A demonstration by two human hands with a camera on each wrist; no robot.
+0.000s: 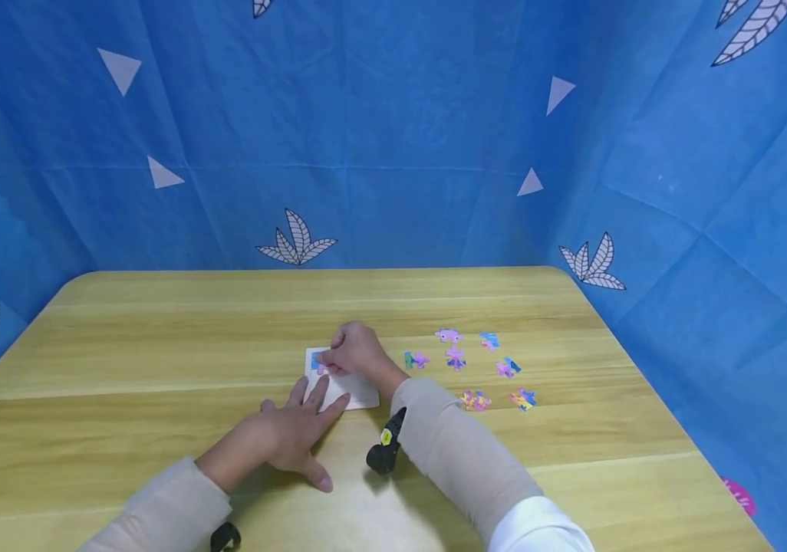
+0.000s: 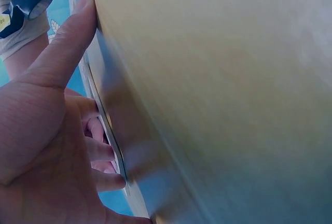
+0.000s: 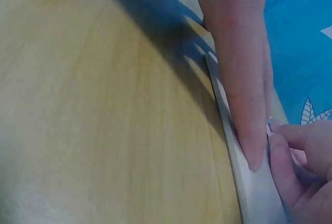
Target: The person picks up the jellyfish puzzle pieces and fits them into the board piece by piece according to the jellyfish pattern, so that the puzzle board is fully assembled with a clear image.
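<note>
A small white puzzle tray [image 1: 363,394] lies flat on the table between both hands. My left hand [image 1: 291,435] is spread with its fingers straight, the fingertips resting on the tray's near left part and the thumb out on the table. In the left wrist view, its fingers [image 2: 104,151] lie along the tray's edge. My right hand [image 1: 360,354] reaches over the tray, finger and thumb pinching a blue and pink puzzle piece [image 1: 315,362] in the far left corner. In the right wrist view, the curled fingers of the right hand [image 3: 306,167] mostly hide that piece.
Several loose puzzle pieces lie right of the tray, among them a pink one with eyes [image 1: 449,336], a blue and pink one [image 1: 489,340] and a yellow and blue one [image 1: 523,399]. The wooden table [image 1: 159,337] meets a blue patterned cloth [image 1: 393,138] behind.
</note>
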